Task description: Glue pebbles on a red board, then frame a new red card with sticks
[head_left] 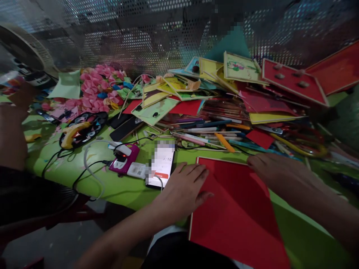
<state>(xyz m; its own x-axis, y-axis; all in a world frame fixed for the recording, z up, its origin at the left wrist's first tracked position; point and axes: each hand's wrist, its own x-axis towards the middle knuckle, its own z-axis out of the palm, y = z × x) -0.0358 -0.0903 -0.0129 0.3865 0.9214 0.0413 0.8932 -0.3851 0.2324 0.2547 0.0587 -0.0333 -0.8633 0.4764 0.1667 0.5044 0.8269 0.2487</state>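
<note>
A red sheet of paper lies on the green table in front of me, folded along a diagonal. My left hand rests flat on its left edge with fingers stretched out. My right hand lies on its upper right corner, fingers flat and pressing the paper down. A phone with a lit screen lies just left of my left hand.
Behind the sheet are scattered pencils and pens, a pile of coloured cards and red boards, pink paper flowers and a purple device with cables. Another person's arm is at the far left, near a fan.
</note>
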